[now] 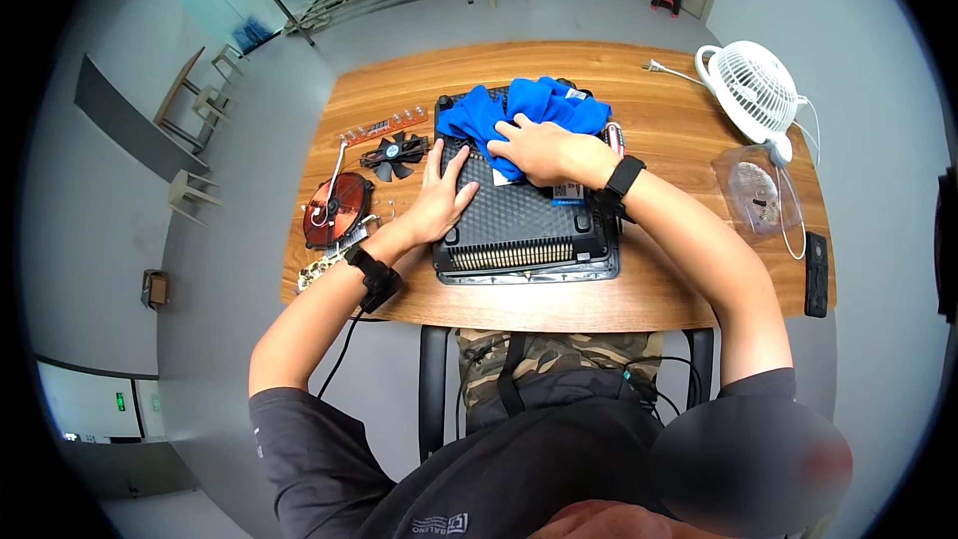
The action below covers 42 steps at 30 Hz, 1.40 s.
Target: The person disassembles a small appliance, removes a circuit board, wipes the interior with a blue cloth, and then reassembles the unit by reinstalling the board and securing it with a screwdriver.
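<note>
A black plastic appliance housing [514, 215] with a textured face and a slotted vent lies flat on the wooden table in front of me. My left hand [436, 205] rests on its left edge, fingers spread. A crumpled blue cloth [534, 100] covers the far part of the housing. On that cloth, my right hand [542, 152] presses down with bent fingers gripping the fabric. A blue and white label [569, 194] shows on the housing below my right wrist. Beside the cloth, a red and white cylindrical item [614, 137] is partly hidden.
Left lie a black fan [394, 155], a copper-coloured coil disc [337, 208], an orange circuit strip [384, 127] and a circuit board [321, 269] partly behind my forearm. Right are a white electric fan [750, 85], a clear plastic cover [773, 205] and a black bar [816, 274].
</note>
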Each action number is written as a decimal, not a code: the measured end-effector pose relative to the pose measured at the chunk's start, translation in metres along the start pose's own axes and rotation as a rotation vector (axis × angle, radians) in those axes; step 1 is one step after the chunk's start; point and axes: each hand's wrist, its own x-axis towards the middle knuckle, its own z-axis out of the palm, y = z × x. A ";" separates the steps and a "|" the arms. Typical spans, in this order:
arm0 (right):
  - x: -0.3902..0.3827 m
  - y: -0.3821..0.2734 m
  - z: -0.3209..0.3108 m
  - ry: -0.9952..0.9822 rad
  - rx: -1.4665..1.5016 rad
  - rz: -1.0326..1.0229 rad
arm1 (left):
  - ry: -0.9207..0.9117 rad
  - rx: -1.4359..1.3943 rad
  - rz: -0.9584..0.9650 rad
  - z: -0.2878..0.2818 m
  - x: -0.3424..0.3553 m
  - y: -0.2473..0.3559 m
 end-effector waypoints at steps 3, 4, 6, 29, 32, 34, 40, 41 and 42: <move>0.000 -0.003 0.003 0.003 -0.022 0.021 | 0.002 0.003 0.008 0.000 -0.001 -0.001; 0.001 -0.003 0.003 0.007 -0.024 0.021 | 0.002 0.008 0.009 0.001 0.000 -0.002; 0.000 -0.005 0.002 0.004 -0.029 0.023 | -0.002 0.013 0.002 0.000 0.000 -0.001; -0.006 0.011 -0.022 -0.060 0.252 -0.210 | 0.000 -0.052 -0.031 0.004 0.002 -0.006; -0.015 0.009 -0.036 -0.138 0.362 -0.194 | 0.003 -0.050 0.003 0.004 0.003 -0.007; -0.021 0.014 -0.053 -0.020 0.303 -0.252 | -0.011 -0.073 -0.017 0.001 -0.002 -0.008; -0.085 0.058 -0.137 0.281 0.143 -0.110 | -0.008 -0.081 -0.017 0.003 0.001 -0.006; -0.095 0.059 -0.150 0.313 0.089 -0.006 | 0.000 -0.091 -0.009 0.003 0.001 -0.005; -0.106 0.070 -0.158 0.373 -0.003 0.034 | -0.005 -0.094 -0.012 0.004 0.002 -0.005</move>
